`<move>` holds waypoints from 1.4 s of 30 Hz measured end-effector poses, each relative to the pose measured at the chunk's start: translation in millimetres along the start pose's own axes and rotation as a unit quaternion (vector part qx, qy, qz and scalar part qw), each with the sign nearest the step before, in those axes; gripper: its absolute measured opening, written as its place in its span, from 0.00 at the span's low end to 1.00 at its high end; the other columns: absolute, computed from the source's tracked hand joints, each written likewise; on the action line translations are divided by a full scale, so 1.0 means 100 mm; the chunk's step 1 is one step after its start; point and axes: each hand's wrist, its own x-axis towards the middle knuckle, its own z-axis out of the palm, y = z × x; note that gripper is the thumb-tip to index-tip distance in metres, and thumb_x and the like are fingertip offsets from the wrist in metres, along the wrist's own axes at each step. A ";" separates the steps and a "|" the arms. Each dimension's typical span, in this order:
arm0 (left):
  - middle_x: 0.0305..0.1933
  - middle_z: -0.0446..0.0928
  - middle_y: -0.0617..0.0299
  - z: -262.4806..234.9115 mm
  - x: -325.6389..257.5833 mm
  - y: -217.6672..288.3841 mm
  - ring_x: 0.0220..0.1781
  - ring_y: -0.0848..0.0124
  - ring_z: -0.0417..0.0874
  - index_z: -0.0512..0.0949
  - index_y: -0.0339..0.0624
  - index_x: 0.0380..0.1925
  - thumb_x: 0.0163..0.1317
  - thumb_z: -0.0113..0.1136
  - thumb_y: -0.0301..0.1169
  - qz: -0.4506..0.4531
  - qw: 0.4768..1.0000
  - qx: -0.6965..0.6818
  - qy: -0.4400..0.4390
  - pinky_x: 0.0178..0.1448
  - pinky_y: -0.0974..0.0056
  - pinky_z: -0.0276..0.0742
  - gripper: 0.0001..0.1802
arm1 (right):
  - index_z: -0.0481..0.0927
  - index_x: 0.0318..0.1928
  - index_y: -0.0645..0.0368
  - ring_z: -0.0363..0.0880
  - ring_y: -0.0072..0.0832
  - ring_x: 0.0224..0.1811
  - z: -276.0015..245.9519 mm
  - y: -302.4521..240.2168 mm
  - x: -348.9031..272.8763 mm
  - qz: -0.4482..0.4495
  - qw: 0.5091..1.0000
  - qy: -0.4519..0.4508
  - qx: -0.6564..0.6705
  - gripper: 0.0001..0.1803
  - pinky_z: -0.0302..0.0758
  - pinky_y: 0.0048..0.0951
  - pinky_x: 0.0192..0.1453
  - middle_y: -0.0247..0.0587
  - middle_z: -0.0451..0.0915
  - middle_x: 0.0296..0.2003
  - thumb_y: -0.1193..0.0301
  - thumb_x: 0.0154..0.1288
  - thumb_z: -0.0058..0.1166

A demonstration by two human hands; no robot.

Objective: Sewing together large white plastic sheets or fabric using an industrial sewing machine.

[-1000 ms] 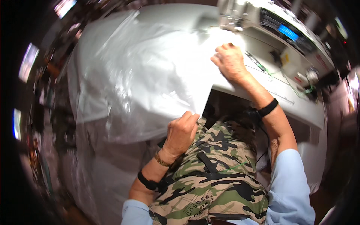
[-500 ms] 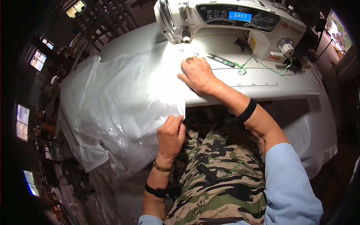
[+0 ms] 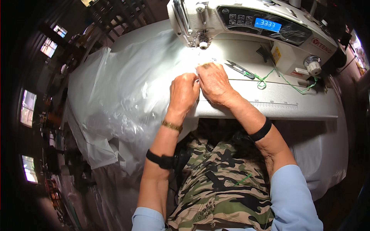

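Note:
Thin, whitish translucent plastic sheeting (image 3: 127, 88) lies wrinkled over the left of the sewing table and hangs off its front. My left hand (image 3: 183, 92) is closed on the sheeting's right edge, just in front of the sewing machine (image 3: 246, 27). Right beside it, almost touching, my right hand (image 3: 214, 81) has its fingers curled down at the same edge, nearer the needle. Its fingertips are hidden under the hand, and glare from the machine's lamp washes out the plastic there. The presser foot area (image 3: 203, 44) stands just beyond both hands.
Thread snips (image 3: 241, 70) tied with green cord (image 3: 262, 82) lie on the machine bed right of my hand. A ruler scale (image 3: 275, 104) runs along the table's front. Camouflage cloth (image 3: 223, 184) covers my lap. Dark racks (image 3: 115, 15) stand behind at the left.
My left hand has moved up and forward along the sheeting's edge to meet my right hand. The view has shifted slightly, so the machine appears lower and further right.

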 end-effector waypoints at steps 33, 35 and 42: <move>0.58 0.79 0.46 -0.82 -0.60 -1.49 0.63 0.57 0.78 0.78 0.35 0.55 0.69 0.54 0.33 -0.092 0.993 -0.061 0.036 0.66 0.60 0.72 0.19 | 0.76 0.57 0.65 0.76 0.28 0.48 0.64 -0.94 -1.38 0.193 0.759 -0.294 0.547 0.35 0.74 0.32 0.55 0.42 0.80 0.46 0.51 0.58 0.64; 0.60 0.79 0.48 -0.85 -0.61 -1.48 0.64 0.60 0.78 0.78 0.35 0.56 0.69 0.55 0.34 -0.084 0.994 -0.067 0.026 0.67 0.61 0.71 0.19 | 0.70 0.62 0.66 0.73 0.30 0.55 0.27 -1.12 -1.57 0.098 0.715 -0.340 0.603 0.38 0.71 0.32 0.61 0.43 0.76 0.54 0.55 0.59 0.66; 0.55 0.82 0.51 -1.20 -0.76 -0.96 0.58 0.67 0.80 0.80 0.33 0.53 0.66 0.60 0.33 -0.124 0.984 -0.127 0.008 0.62 0.66 0.73 0.19 | 0.75 0.58 0.65 0.79 0.26 0.50 -0.05 -1.25 -1.81 0.341 0.577 -0.404 0.622 0.24 0.76 0.30 0.55 0.41 0.80 0.51 0.65 0.66 0.59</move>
